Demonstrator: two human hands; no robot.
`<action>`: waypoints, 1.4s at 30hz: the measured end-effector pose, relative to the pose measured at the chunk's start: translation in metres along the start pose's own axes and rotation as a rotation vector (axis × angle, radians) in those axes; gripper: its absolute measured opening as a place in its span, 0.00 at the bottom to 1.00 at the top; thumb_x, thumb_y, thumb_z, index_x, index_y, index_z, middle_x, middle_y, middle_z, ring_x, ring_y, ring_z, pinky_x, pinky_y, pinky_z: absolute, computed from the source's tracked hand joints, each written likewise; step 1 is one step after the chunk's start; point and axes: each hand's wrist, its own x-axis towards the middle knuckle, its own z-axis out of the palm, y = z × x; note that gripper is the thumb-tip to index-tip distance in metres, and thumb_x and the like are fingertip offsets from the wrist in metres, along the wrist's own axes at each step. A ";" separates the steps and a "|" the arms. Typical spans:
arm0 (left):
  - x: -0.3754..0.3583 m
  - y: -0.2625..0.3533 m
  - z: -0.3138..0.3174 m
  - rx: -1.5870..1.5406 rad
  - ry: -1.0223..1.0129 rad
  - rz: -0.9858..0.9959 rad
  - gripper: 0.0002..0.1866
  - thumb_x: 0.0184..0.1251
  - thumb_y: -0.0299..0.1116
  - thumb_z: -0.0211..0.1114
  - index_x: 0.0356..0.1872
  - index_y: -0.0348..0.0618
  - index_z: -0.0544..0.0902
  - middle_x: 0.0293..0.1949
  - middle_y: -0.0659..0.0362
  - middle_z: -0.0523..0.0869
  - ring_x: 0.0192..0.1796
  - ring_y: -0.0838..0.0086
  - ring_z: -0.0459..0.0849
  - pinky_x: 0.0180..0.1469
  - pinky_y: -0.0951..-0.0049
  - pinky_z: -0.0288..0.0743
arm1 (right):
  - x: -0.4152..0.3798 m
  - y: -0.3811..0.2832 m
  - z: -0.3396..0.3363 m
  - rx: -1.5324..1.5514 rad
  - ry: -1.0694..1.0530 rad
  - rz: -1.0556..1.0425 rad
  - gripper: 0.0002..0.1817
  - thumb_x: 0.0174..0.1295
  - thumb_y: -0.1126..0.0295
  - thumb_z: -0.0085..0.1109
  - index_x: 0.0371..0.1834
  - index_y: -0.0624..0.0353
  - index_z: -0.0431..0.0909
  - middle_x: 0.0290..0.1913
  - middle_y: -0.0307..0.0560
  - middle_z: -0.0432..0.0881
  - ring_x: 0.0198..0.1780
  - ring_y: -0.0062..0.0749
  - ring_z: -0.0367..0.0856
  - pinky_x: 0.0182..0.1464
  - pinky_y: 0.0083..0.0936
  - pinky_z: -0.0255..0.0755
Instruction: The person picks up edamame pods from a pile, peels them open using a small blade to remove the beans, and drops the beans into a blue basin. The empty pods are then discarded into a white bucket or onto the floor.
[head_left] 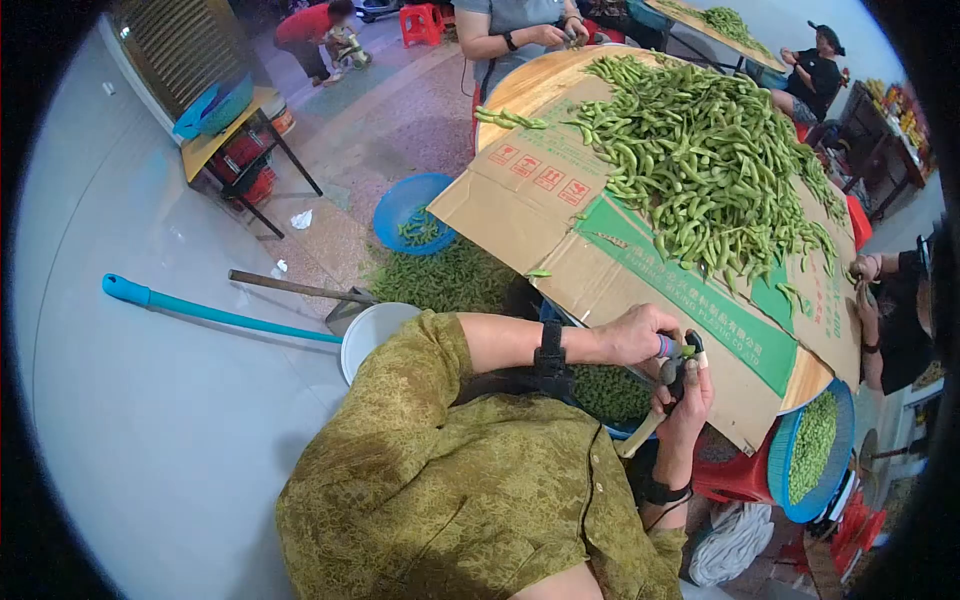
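Observation:
My left hand [636,335], with a dark wristband on the wrist and a purple-grey cover on a finger, is closed at the near edge of a cardboard sheet [530,205]. Facing it, my right hand [690,400] is closed too, with black and white wrapping about its fingertips. A green edamame pod [687,351] shows pinched between the fingertips of both hands. Under the right hand a pale bar [641,437] sticks out; I cannot tell whether the hand grips it. Beyond my hands, a large heap of edamame pods [700,160] covers the far part of the cardboard.
On the floor lie many empty-looking pods [440,285] beside a blue basin [385,215]. A blue basket of shelled beans [815,450] stands at right. Left are a white bucket [372,335] and a turquoise pole [230,312]. Other people sit around the round table [540,75].

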 end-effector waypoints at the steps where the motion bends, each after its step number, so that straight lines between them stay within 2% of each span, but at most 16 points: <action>1: 0.000 0.002 0.000 0.001 0.002 0.000 0.09 0.59 0.27 0.59 0.37 0.35 0.83 0.26 0.60 0.83 0.31 0.82 0.77 0.34 0.74 0.73 | -0.001 -0.001 0.001 0.000 -0.002 0.000 0.22 0.71 0.65 0.46 0.67 0.56 0.63 0.27 0.38 0.72 0.17 0.16 0.64 0.14 0.12 0.58; 4: -0.004 0.008 0.000 -0.049 0.015 -0.042 0.08 0.59 0.27 0.60 0.37 0.35 0.83 0.26 0.62 0.83 0.30 0.82 0.77 0.32 0.75 0.72 | -0.003 0.000 0.002 -0.041 -0.033 -0.017 0.23 0.71 0.66 0.46 0.69 0.55 0.61 0.26 0.37 0.70 0.17 0.15 0.62 0.14 0.12 0.57; 7: -0.009 0.008 0.005 0.005 0.039 0.047 0.08 0.62 0.27 0.59 0.37 0.35 0.82 0.25 0.63 0.81 0.28 0.83 0.75 0.30 0.77 0.71 | -0.002 0.002 0.001 -0.020 -0.014 -0.023 0.23 0.71 0.66 0.46 0.68 0.56 0.62 0.26 0.37 0.70 0.16 0.15 0.62 0.14 0.12 0.57; 9: -0.010 0.007 0.006 -0.175 0.029 -0.067 0.07 0.64 0.26 0.57 0.38 0.36 0.82 0.24 0.65 0.80 0.27 0.84 0.74 0.28 0.79 0.69 | -0.002 0.002 0.001 -0.060 -0.010 -0.027 0.22 0.71 0.67 0.46 0.68 0.56 0.63 0.25 0.36 0.69 0.16 0.15 0.61 0.14 0.12 0.56; 12: -0.010 0.005 0.008 -0.200 0.040 -0.017 0.08 0.66 0.26 0.56 0.39 0.37 0.82 0.24 0.65 0.79 0.26 0.86 0.73 0.27 0.80 0.68 | -0.002 0.002 0.000 -0.054 -0.037 -0.052 0.22 0.71 0.67 0.46 0.67 0.56 0.63 0.23 0.35 0.68 0.16 0.14 0.60 0.13 0.12 0.55; 16: -0.012 0.008 0.007 -0.129 0.044 0.026 0.08 0.66 0.26 0.56 0.40 0.37 0.82 0.24 0.66 0.79 0.26 0.86 0.72 0.26 0.81 0.67 | -0.002 0.002 -0.004 -0.023 -0.100 -0.079 0.22 0.71 0.67 0.47 0.67 0.56 0.63 0.22 0.34 0.67 0.15 0.14 0.58 0.13 0.12 0.54; 18: -0.013 0.009 0.008 -0.270 -0.001 -0.039 0.08 0.66 0.26 0.56 0.41 0.38 0.82 0.24 0.66 0.78 0.25 0.86 0.72 0.26 0.81 0.66 | -0.003 0.002 -0.007 0.020 -0.146 -0.062 0.23 0.71 0.69 0.45 0.68 0.59 0.61 0.24 0.35 0.67 0.15 0.14 0.59 0.14 0.12 0.55; 21: -0.013 0.008 0.009 -0.288 0.003 -0.040 0.08 0.66 0.25 0.56 0.41 0.39 0.82 0.25 0.67 0.78 0.25 0.86 0.71 0.25 0.81 0.65 | -0.005 0.000 -0.005 0.022 -0.160 -0.071 0.22 0.71 0.69 0.45 0.68 0.59 0.62 0.23 0.35 0.67 0.15 0.14 0.59 0.14 0.12 0.54; 28: -0.012 0.008 0.010 -0.299 0.047 -0.039 0.08 0.65 0.25 0.57 0.40 0.39 0.83 0.25 0.68 0.77 0.24 0.87 0.70 0.25 0.82 0.64 | -0.003 0.008 -0.005 -0.206 -0.004 -0.147 0.19 0.70 0.73 0.45 0.64 0.58 0.68 0.23 0.32 0.68 0.16 0.12 0.60 0.15 0.12 0.54; 33: -0.008 0.011 0.009 -0.548 -0.104 -0.176 0.06 0.66 0.26 0.57 0.39 0.39 0.82 0.25 0.68 0.77 0.23 0.87 0.69 0.23 0.82 0.61 | 0.002 0.020 -0.021 -0.286 -0.011 -0.210 0.18 0.70 0.73 0.44 0.63 0.60 0.69 0.25 0.33 0.71 0.17 0.11 0.60 0.17 0.11 0.55; 40: -0.005 0.014 0.015 -0.391 -0.017 -0.084 0.05 0.67 0.27 0.57 0.38 0.39 0.81 0.26 0.67 0.78 0.25 0.86 0.71 0.24 0.81 0.64 | 0.000 0.005 -0.012 -0.189 -0.021 -0.176 0.20 0.72 0.70 0.44 0.65 0.62 0.65 0.26 0.33 0.70 0.17 0.12 0.61 0.17 0.11 0.56; 42: -0.008 0.011 0.016 -0.361 0.017 -0.078 0.06 0.67 0.27 0.57 0.38 0.38 0.81 0.28 0.66 0.79 0.29 0.86 0.73 0.28 0.81 0.69 | -0.005 0.002 -0.005 -0.120 -0.069 -0.136 0.22 0.72 0.68 0.43 0.68 0.61 0.62 0.26 0.34 0.71 0.17 0.13 0.61 0.17 0.11 0.56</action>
